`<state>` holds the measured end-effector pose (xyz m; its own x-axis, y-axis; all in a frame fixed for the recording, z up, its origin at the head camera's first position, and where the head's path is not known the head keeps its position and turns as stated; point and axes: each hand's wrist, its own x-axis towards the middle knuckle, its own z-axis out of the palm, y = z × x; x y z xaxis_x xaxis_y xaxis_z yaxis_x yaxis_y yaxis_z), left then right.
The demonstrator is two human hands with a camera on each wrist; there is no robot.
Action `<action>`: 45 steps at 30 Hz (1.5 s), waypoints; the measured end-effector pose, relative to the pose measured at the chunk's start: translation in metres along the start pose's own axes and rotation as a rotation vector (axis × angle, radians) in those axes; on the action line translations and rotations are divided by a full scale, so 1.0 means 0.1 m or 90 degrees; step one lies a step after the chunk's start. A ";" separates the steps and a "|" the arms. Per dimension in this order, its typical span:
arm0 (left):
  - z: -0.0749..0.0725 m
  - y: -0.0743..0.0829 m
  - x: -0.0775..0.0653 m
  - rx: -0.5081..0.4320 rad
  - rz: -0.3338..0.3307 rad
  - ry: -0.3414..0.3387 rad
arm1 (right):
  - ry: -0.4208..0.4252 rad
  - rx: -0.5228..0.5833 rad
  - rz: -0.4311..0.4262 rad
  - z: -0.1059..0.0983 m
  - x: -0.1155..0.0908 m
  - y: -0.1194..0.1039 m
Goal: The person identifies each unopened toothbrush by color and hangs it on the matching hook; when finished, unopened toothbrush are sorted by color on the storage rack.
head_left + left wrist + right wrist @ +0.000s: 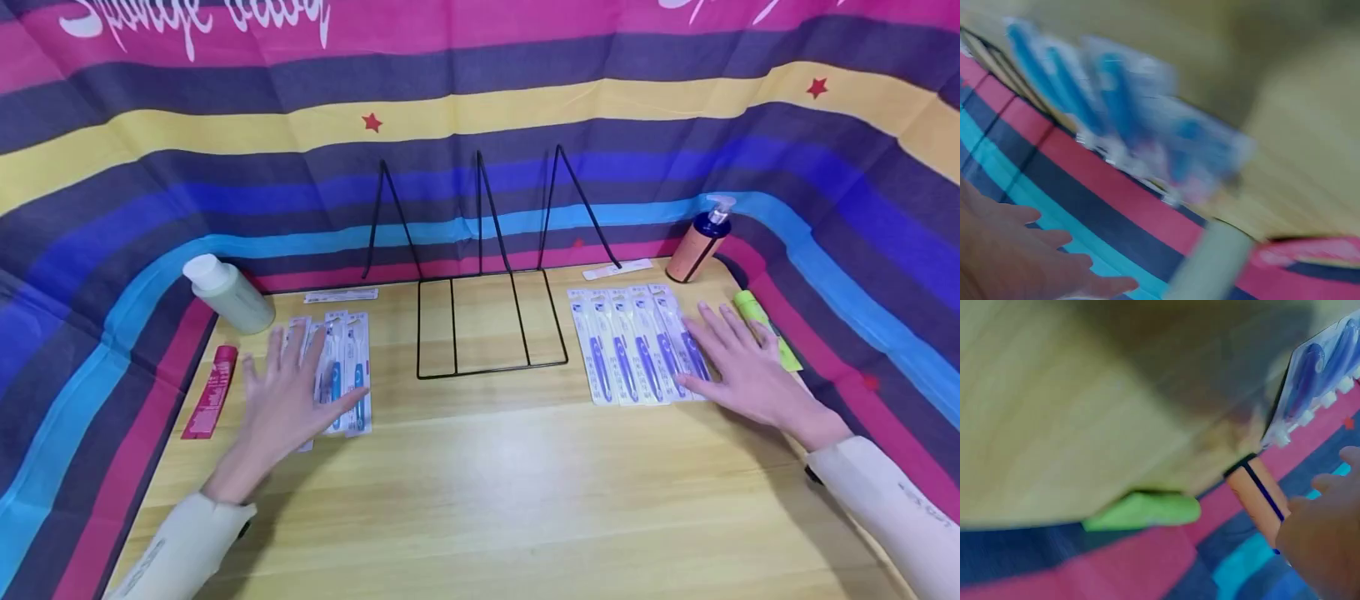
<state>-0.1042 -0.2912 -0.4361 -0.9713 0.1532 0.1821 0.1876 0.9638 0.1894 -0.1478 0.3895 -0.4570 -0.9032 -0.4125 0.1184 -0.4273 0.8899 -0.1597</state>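
Note:
Fingers spread, my left hand (283,404) hovers over a row of packaged toothbrushes with blue-green handles (358,375), covering part of the row. The left wrist view shows these blue toothbrushes (1116,94) blurred, with the hand (1029,256) apart from them. On the other side my right hand (750,367), also spread, is by the right end of a row of packaged purple toothbrushes (621,350). Whether it touches the last pack cannot be told in the head view. In the right wrist view the right hand (1329,531) holds nothing visible. A black wire rack (491,371) stands between the rows.
At left are a pale green bottle (232,296) and a pink tube (212,392). At right stand a pump bottle (699,246) and a lime green tube (767,327). Single slim packs (341,295) lie behind each row. Striped cloth (480,83) walls the table's back and sides.

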 end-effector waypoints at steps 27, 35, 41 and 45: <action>0.54 0.78 1.02 -0.265 -0.019 -0.264 | -0.044 0.401 0.375 0.13 0.36 0.11; 0.57 0.81 1.02 -0.206 0.001 -0.289 | -0.018 0.399 0.424 0.14 0.31 0.08; 0.67 0.75 1.03 -0.203 0.012 -0.270 | 0.033 0.431 0.438 0.13 0.29 0.06; 0.66 0.75 1.02 -0.197 0.008 -0.274 | 0.051 0.485 0.458 0.09 0.25 0.09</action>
<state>-0.1988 -0.1888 -0.4668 -0.9289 0.3029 -0.2133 0.1715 0.8619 0.4771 -0.1745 0.3850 -0.4640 -0.9608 0.2034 -0.1885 0.2714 0.5507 -0.7893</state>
